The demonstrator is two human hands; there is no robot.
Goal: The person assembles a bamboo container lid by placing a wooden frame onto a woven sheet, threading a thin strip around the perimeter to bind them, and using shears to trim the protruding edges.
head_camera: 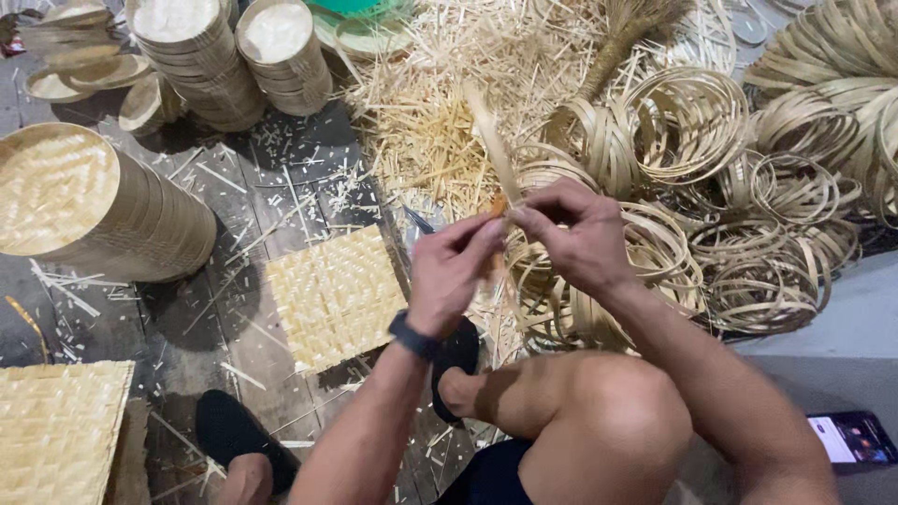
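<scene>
We see a bamboo craft workshop: stacked woven round trays (89, 201), heaps of bamboo hoops (748, 215), loose splints (440, 131) and a woven mat (335, 295) cover the plank floor (234, 187).

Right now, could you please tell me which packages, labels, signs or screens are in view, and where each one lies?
Phone: flat on the grey floor at lower right, beside the person's right arm; a dark rectangle with a lit screen showing white and coloured patches.
Packages, labels, signs: none that I can make out.
</scene>
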